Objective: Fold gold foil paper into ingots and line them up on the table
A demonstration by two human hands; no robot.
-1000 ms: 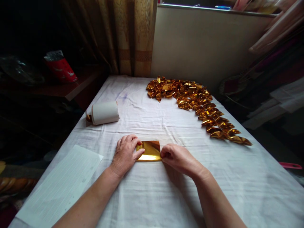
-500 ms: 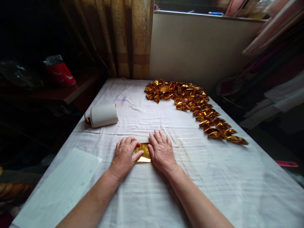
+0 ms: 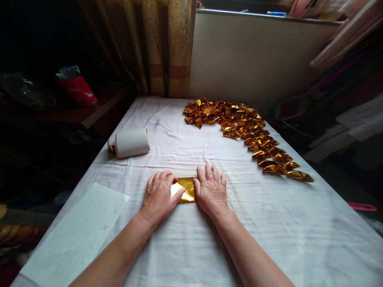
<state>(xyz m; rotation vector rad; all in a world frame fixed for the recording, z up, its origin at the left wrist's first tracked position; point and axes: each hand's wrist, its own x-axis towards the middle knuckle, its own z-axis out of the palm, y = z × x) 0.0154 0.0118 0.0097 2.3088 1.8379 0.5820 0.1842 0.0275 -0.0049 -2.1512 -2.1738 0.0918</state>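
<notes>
Head view: one piece of gold foil (image 3: 189,186) is held down between two hands on the cloth-covered bench (image 3: 179,247). Its left end is pinned by the thumb and curled fingers of the left hand (image 3: 158,195); whether it is truly pinched in that grip cannot be told. Nothing is gripped by the right hand (image 3: 212,195), which is laid flat, fingers slightly spread, over the foil's right end. The pinch made at that edge a second ago is replaced by a flat palm, and since half a second ago the palm is shifted outward, so more foil is exposed. By judgement, a crease is being pressed smooth. Beyond the left grip and to its left, one white roll (image 3: 131,142) is seen; nearer the viewer, one lined sheet (image 3: 74,231). Beyond the right grip, one winding row of folded gold pieces (image 3: 265,141) is laid out, too heaped for counting.
</notes>
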